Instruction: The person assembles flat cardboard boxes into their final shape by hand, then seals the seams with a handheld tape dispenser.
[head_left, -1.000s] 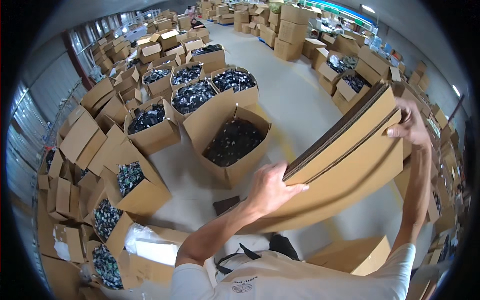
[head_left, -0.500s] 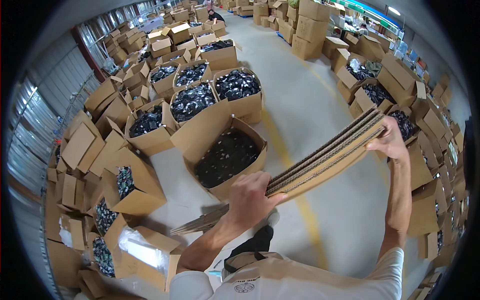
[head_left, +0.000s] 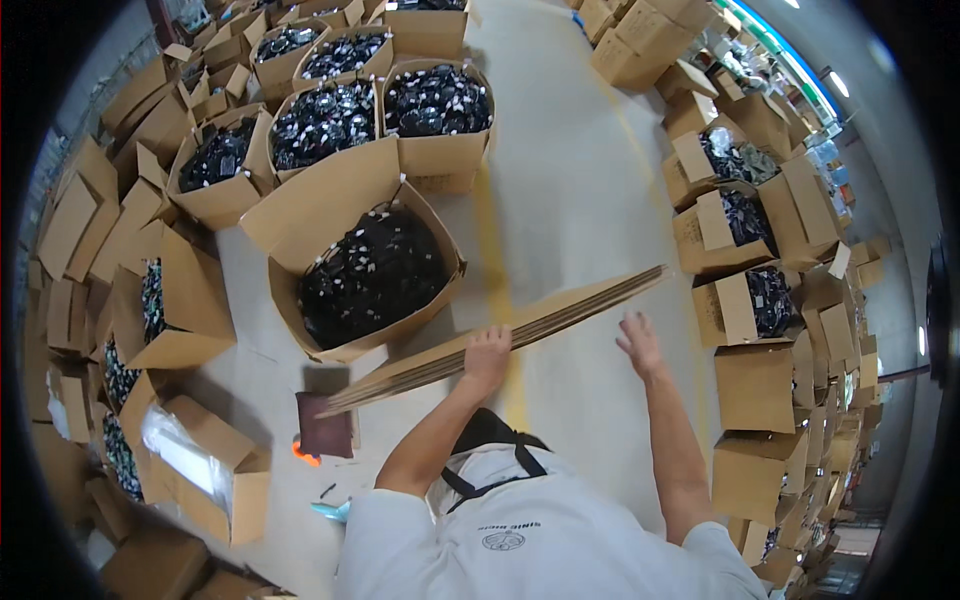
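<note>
My left hand (head_left: 488, 358) is closed round the middle of a stack of flattened cardboard boxes (head_left: 580, 309). The stack slants across in front of me, its right end higher in the picture. Off the stack, just below its right end, my right hand (head_left: 640, 345) is empty with its fingers spread. Beyond the stack stands an open carton (head_left: 322, 195) filled with black items (head_left: 375, 265) dotted with small white bits; their exact kind cannot be made out.
More cartons (head_left: 445, 165) of black items stand at the far left. Others (head_left: 755, 385) line the right side. A yellow floor line (head_left: 492, 235) runs along the aisle. Low on the left lie a dark maroon flat piece (head_left: 322, 425), an orange object (head_left: 305, 455) and a carton with clear plastic (head_left: 205, 455).
My right hand has let go of the cardboard stack's right end and opened. The stack has swung lower and flatter in my left hand. The view has shifted, with surroundings sliding left and up.
</note>
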